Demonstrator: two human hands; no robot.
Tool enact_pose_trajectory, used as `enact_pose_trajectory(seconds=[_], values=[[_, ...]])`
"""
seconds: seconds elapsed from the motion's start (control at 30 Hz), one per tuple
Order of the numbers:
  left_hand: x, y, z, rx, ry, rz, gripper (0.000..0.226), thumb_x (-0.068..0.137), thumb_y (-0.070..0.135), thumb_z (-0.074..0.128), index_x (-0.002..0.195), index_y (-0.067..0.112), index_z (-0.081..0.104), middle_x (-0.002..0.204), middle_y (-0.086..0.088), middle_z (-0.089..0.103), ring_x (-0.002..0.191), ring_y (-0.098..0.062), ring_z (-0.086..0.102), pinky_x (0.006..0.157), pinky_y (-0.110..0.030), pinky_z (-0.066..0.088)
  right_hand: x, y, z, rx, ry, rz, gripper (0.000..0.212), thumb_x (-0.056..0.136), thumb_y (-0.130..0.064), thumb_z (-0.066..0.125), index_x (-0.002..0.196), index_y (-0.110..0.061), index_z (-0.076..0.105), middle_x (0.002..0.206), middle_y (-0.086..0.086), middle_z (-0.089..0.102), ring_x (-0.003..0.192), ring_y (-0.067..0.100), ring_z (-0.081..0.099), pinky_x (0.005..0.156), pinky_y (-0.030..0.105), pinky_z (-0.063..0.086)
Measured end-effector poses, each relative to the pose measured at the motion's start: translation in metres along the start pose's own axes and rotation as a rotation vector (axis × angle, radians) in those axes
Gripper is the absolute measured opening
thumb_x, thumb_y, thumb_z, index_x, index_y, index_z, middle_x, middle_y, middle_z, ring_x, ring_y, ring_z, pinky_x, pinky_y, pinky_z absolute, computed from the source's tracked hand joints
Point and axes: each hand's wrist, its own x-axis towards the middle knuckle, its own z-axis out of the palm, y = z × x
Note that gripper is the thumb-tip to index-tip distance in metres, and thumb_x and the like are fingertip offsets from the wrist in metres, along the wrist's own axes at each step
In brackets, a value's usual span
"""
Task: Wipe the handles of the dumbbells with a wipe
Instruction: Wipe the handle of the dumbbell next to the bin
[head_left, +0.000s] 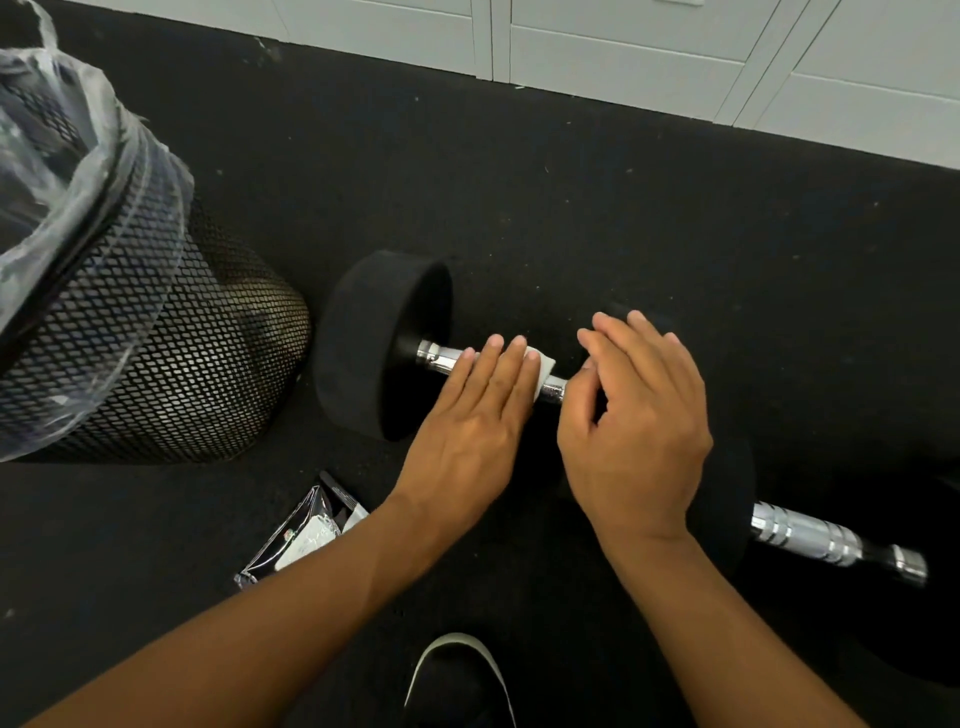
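A black dumbbell (374, 343) lies on the dark floor, its chrome handle (439, 356) running right from the big left weight. My left hand (467, 426) lies flat with straight fingers on a white wipe (543, 371), pressing it onto the handle. My right hand (634, 421) rests with loosely straight fingers over the dumbbell's right weight, which it mostly hides. A second dumbbell shows its chrome handle (810, 535) at the lower right, between two black weights.
A black mesh bin (156, 358) lined with clear plastic stands at the left. A torn wipe packet (306, 530) lies on the floor by my left forearm. White cabinet fronts (649, 52) run along the back. My shoe (462, 680) is at the bottom.
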Motion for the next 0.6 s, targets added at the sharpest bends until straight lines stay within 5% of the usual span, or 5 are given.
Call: enact_pose_trajectory(seconds=[0.13, 0.2, 0.3, 0.4, 0.6], values=[[0.045, -0.007, -0.013, -0.176, -0.187, -0.061, 0.033, 0.103, 0.025, 0.044, 0.131, 0.013, 0.058, 0.129, -0.006, 0.065, 0.127, -0.024, 0.057, 0.122, -0.044, 0.024, 0.001, -0.001, 0.002, 0.019, 0.038, 0.011, 0.027, 0.097, -0.011, 0.056, 0.115, -0.006, 0.075, 0.125, 0.009, 0.073, 0.128, 0.025, 0.062, 0.115, 0.045, 0.043], [0.052, -0.008, -0.013, -0.185, -0.171, -0.051, 0.026, 0.102, 0.029, 0.047, 0.12, 0.017, 0.061, 0.117, -0.002, 0.068, 0.117, -0.021, 0.061, 0.121, -0.043, 0.027, 0.001, 0.0, 0.003, 0.026, 0.043, 0.007, 0.027, 0.097, -0.012, 0.055, 0.114, -0.006, 0.075, 0.125, 0.009, 0.073, 0.128, 0.025, 0.062, 0.115, 0.045, 0.043], [0.024, 0.004, -0.003, -0.184, -0.089, -0.097, 0.052, 0.102, 0.024, 0.05, 0.15, 0.008, 0.041, 0.157, -0.013, 0.042, 0.15, -0.028, 0.032, 0.126, -0.045, 0.018, 0.001, 0.0, 0.003, 0.016, 0.046, 0.006, 0.028, 0.099, -0.014, 0.054, 0.115, -0.007, 0.076, 0.125, 0.008, 0.073, 0.128, 0.023, 0.062, 0.115, 0.043, 0.042], [-0.012, 0.02, 0.003, -0.187, -0.032, -0.05, 0.063, 0.102, 0.012, 0.047, 0.159, 0.005, 0.021, 0.168, -0.014, 0.015, 0.156, -0.028, 0.008, 0.126, -0.046, 0.015, -0.001, -0.001, 0.002, 0.016, 0.053, 0.008, 0.028, 0.099, -0.014, 0.053, 0.114, -0.008, 0.076, 0.125, 0.007, 0.073, 0.128, 0.023, 0.062, 0.116, 0.042, 0.041], [0.012, 0.017, -0.006, -0.157, -0.11, -0.008, 0.061, 0.103, 0.028, 0.047, 0.157, 0.008, 0.028, 0.164, -0.013, 0.028, 0.154, -0.03, 0.018, 0.126, -0.048, 0.015, -0.001, -0.001, 0.001, 0.022, 0.038, 0.01, 0.026, 0.097, -0.012, 0.056, 0.114, -0.008, 0.076, 0.125, 0.007, 0.073, 0.129, 0.022, 0.062, 0.116, 0.042, 0.041]])
